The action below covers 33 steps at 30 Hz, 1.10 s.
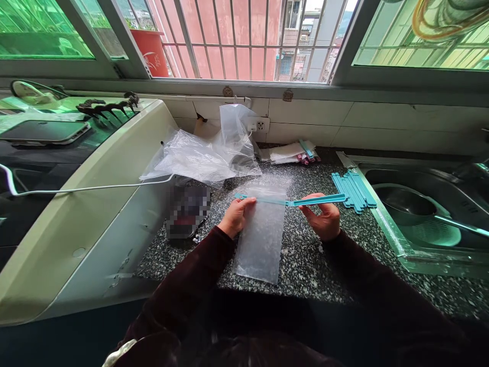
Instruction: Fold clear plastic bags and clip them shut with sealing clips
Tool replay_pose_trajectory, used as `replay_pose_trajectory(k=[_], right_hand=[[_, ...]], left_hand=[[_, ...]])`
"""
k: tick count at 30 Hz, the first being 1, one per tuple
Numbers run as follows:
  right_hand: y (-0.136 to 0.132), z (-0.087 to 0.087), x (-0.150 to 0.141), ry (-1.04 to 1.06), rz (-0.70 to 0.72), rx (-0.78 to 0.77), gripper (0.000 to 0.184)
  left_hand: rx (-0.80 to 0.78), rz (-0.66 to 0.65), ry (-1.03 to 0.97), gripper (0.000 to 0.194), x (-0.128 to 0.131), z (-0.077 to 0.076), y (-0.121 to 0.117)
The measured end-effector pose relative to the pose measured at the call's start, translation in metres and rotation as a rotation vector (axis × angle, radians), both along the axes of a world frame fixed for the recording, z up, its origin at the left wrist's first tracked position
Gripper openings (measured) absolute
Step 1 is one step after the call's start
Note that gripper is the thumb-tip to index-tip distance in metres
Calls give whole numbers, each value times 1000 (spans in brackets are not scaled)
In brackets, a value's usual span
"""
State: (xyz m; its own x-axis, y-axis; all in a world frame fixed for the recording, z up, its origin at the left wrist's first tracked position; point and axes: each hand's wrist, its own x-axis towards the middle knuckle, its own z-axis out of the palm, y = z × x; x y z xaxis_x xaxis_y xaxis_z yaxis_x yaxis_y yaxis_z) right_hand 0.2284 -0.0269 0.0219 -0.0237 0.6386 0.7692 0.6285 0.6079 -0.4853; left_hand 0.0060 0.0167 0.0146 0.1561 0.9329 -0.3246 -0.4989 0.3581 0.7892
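A clear plastic bag (262,239) hangs in front of me, its lower end near the countertop. My left hand (237,214) pinches the bag's left edge together with one arm of a blue bag clip, which runs across the bag near its top. The hinged bag clip (319,200) is spread open, its other arm reaching out to the right of the bag. Around that arm close the fingers of my right hand (323,219). Beside the sink, right of my right hand, lies a pile of several more blue clips (355,191).
Loose clear plastic bags (198,155) are heaped by the wall. Flat packets (288,152) lie behind the held bag, a blue strip on top. A sink (401,255) with a pan (405,201) is at right. A white cable (95,188) crosses a pale appliance (114,153) at left.
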Motion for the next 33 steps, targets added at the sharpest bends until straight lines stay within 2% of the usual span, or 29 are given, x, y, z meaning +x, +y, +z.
replay_pose_trajectory(k=[12,16,20,33], right_hand=[[-3,-1,-1,-77,-42,53,4],[-2,0,-2,-63,3,38,4],[-2,0,-4,-92,28,92,6],[0,-5,-6,-171,77,112,12]], left_hand=[[17,-69,42,24,4,2,-4],[46,-64,79,26,5,0,-5],[72,-63,84,27,6,-1,-6],[75,-96,144,29,6,-5,-7]])
